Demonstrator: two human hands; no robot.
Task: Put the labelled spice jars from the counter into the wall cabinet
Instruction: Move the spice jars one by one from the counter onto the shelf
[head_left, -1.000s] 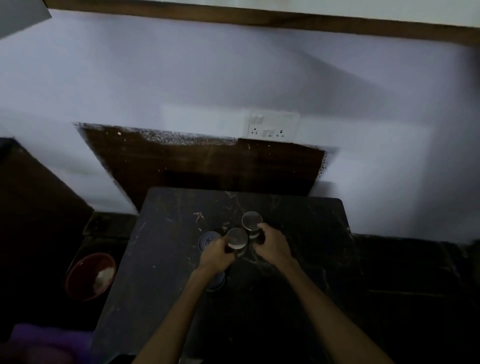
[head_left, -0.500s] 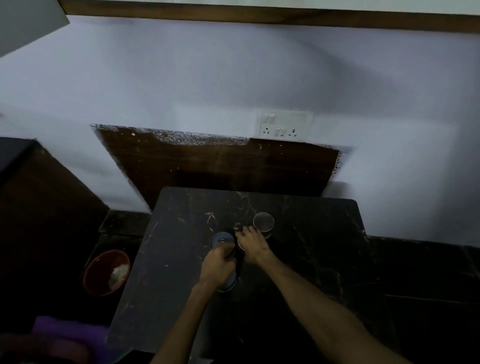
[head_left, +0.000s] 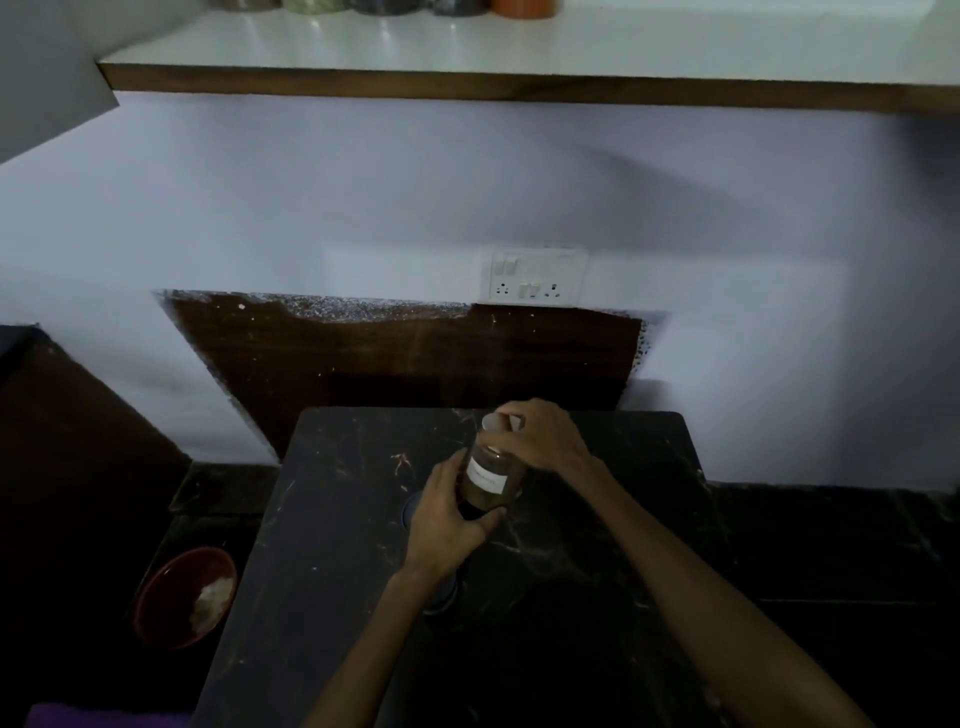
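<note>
Both hands grip one labelled spice jar (head_left: 489, 477) above the dark worktop (head_left: 332, 519), the left hand (head_left: 451, 514) wrapped round its base, the right hand (head_left: 540, 436) closed over its lid.

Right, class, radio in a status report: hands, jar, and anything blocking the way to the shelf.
Left hand wraps the labelled jar low; right hand grips its lid. Jar tilted above the counter. Shelf overhead, jars along its back; path up looks open.

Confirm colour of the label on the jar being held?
White, on the brownish jar gripped by both hands; text is illegible. Head view, the only one.
</note>
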